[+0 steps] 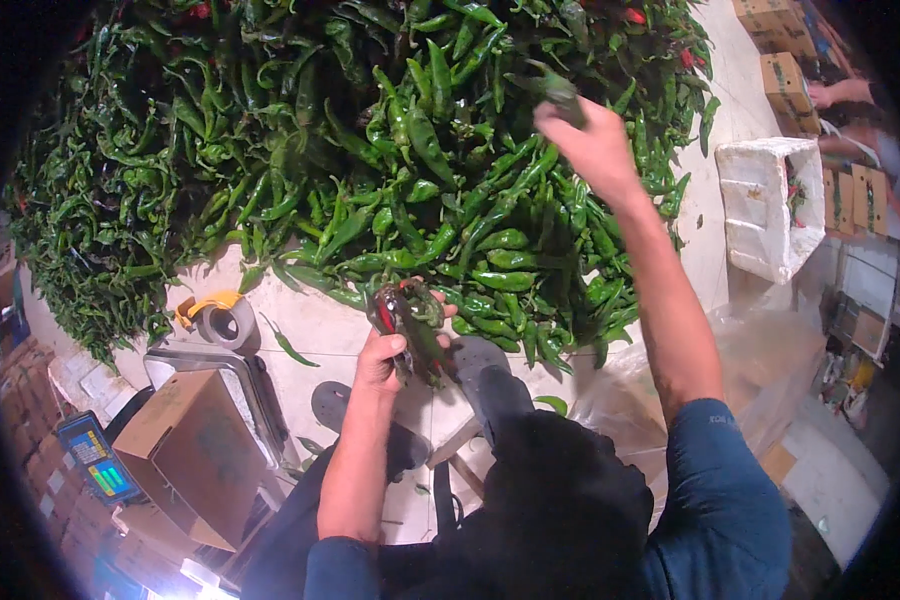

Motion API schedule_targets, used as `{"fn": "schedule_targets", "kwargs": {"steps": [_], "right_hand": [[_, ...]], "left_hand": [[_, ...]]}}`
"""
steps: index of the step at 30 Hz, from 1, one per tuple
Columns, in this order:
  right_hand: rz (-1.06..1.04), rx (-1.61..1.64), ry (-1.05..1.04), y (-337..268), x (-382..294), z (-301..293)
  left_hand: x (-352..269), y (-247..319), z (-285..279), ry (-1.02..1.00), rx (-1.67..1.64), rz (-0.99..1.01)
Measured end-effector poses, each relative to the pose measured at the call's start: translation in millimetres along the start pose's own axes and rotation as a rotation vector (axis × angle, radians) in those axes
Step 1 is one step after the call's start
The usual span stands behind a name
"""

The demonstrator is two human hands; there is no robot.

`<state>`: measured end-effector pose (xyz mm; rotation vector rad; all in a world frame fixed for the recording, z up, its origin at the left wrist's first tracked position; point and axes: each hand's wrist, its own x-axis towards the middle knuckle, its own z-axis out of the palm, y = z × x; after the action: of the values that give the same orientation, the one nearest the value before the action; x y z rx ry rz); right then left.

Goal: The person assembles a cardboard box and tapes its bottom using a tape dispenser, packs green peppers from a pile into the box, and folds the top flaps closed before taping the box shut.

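Observation:
A large heap of green chili peppers [420, 217] covers the floor before me, with a few red ones among them. My left hand [379, 361] is closed around a bunch of dark, partly red peppers [418, 337] near the heap's front edge. Reaching over the right side of the heap, my right hand [596, 146] grips a green pepper [559, 90]. Motion blurs this hand and hides whether more than one pepper is in it.
A tape dispenser [223, 322] and a scale with a lit display [99, 457] are on the left. An open cardboard box [191, 442] sits on the scale. To the right are a white foam box [754, 202], clear plastic sheeting [750, 360] and another person's hand [840, 93] at cartons [787, 82].

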<state>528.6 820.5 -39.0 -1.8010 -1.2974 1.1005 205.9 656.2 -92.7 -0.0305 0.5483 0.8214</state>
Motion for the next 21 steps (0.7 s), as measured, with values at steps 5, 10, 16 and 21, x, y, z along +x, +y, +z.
{"fn": "schedule_targets", "kwargs": {"steps": [5,10,16,21], "right_hand": [[0.035,-0.839,0.065,4,63,94],[0.224,-0.748,-0.038,-29,63,101],[0.262,-0.476,-0.136,-11,81,90],[0.058,0.002,-0.423,5,11,21]], "left_hand": [[12,2,20,-0.013,-0.024,0.052],[-1,15,13,0.014,-0.039,0.125],[-2,6,-1,0.044,-0.131,0.07],[-13,6,-2,0.026,-0.14,0.11]]}}
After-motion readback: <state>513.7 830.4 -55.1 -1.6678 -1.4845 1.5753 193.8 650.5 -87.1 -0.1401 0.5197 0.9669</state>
